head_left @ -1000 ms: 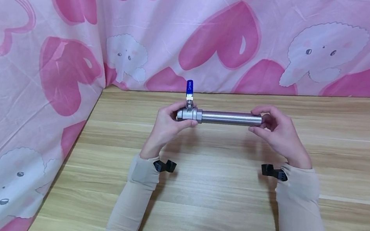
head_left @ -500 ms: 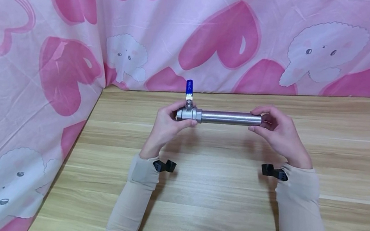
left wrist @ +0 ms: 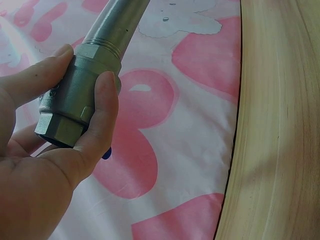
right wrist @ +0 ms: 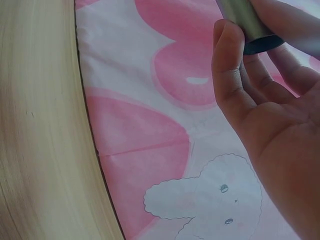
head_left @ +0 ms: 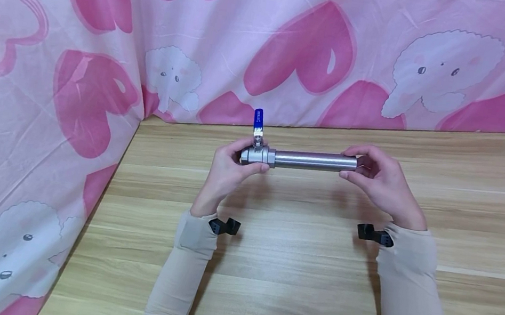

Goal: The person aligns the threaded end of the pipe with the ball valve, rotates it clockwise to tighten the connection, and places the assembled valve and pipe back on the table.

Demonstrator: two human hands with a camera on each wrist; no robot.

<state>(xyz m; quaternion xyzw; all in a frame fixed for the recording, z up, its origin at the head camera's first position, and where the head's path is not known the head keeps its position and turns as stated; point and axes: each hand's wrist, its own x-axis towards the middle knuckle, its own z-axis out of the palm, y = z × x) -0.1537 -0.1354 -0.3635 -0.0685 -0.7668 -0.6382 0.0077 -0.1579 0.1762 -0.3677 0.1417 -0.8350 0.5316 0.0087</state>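
A ball valve [head_left: 258, 155] with a blue lever handle [head_left: 259, 119] is joined to a shiny metal pipe [head_left: 315, 160]; the two lie in one line, held up over the table. My left hand [head_left: 226, 171] grips the valve body, thumb on the near side and fingers on the far side. In the left wrist view the hex end [left wrist: 59, 129] of the valve shows beside the palm, and the threads meet the pipe. My right hand [head_left: 382, 184] pinches the pipe's right end between thumb and fingers. The open pipe mouth [right wrist: 262, 45] faces that palm in the right wrist view.
The wood-grain table [head_left: 291, 292] spreads beneath both arms. A pink curtain [head_left: 232, 25] with hearts and white cartoon animals hangs along its back and left sides. Black camera mounts [head_left: 225, 226] sit on both wrists over beige sleeves.
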